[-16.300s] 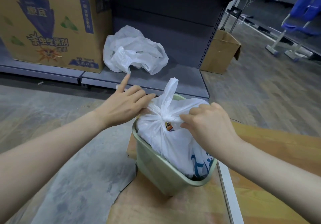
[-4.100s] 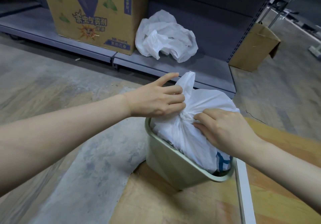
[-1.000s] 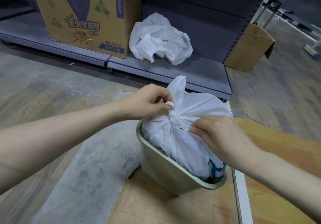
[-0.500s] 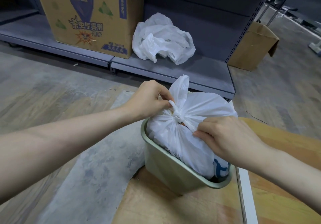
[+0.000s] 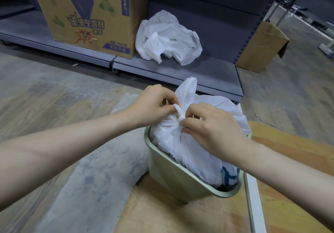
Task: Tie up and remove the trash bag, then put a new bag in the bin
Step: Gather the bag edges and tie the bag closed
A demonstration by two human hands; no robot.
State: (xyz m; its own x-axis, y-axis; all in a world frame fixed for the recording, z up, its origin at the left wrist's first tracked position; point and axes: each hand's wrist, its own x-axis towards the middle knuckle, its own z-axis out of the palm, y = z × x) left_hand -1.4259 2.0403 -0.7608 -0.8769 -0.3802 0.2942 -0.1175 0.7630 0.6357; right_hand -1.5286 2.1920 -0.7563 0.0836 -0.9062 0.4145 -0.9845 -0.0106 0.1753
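A full white trash bag (image 5: 191, 147) sits inside a pale green bin (image 5: 173, 176) on the floor. Its top is gathered into a knot, with one loose tail standing upright above it. My left hand (image 5: 153, 106) pinches a loop of the bag at the knot from the left. My right hand (image 5: 211, 128) pinches the gathered plastic at the knot from the right. Both hands meet at the knot, fingers curled. A crumpled white plastic bag (image 5: 168, 37) lies loose on the low grey shelf behind the bin.
A large printed cardboard box (image 5: 90, 16) stands on the low grey shelf (image 5: 207, 72) to the left of the loose bag. A smaller brown box (image 5: 262, 46) sits on the floor at the right. A white strip (image 5: 254, 202) runs along the wooden floor panel beside the bin.
My right hand has moved up from the bag's side to the knot, next to my left hand. My left hand still pinches the loop at the knot.
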